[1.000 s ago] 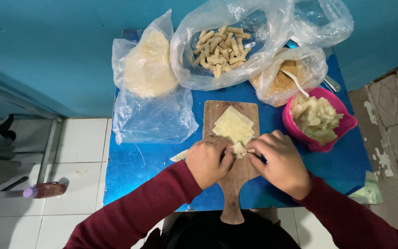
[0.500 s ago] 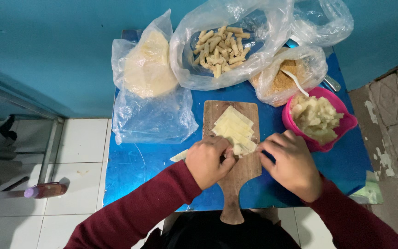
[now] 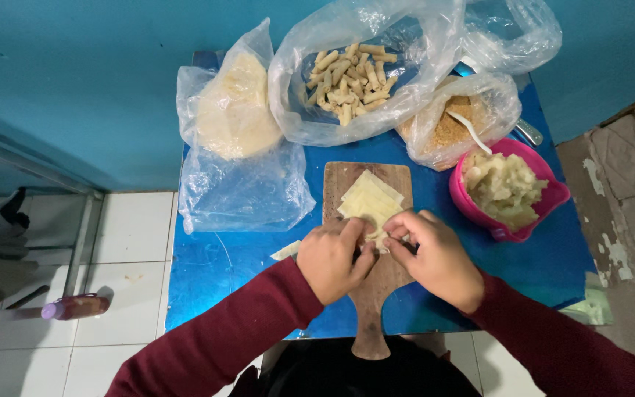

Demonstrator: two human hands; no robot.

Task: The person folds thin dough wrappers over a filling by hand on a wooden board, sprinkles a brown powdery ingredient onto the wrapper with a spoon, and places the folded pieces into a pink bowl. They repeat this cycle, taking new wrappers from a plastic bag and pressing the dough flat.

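Both hands are bunched up together right over the wooden cutting board [image 3: 367, 220]. The left hand [image 3: 334, 259] and right hand [image 3: 435, 257] have their fingertips meeting at the near corner of a stack of thin pale yellow wrapper sheets [image 3: 369, 202], pinching at it from both sides. Fingers are curled in, not spread. Can't really tell if they've got one sheet or a folded bit, it's hidden under the fingers.

The board sits mid-table on a blue table [image 3: 222, 272], handle pointing to 6 o'clock toward the person. A small pale scrap [image 3: 286, 251] lies on the table just at 9 o'clock of the left hand.

Going outward: at 2 o'clock from the hands there's a pink bowl [image 3: 545, 202] full of chunky pale mash. At 12 o'clock, a clear plastic bag of finished little rolls [image 3: 347, 77]. At 1 o'clock, a bag of brown crumbs [image 3: 453, 129] with a white spoon in it. At 10 to 11 o'clock, a bag of more pale sheets [image 3: 233, 110].
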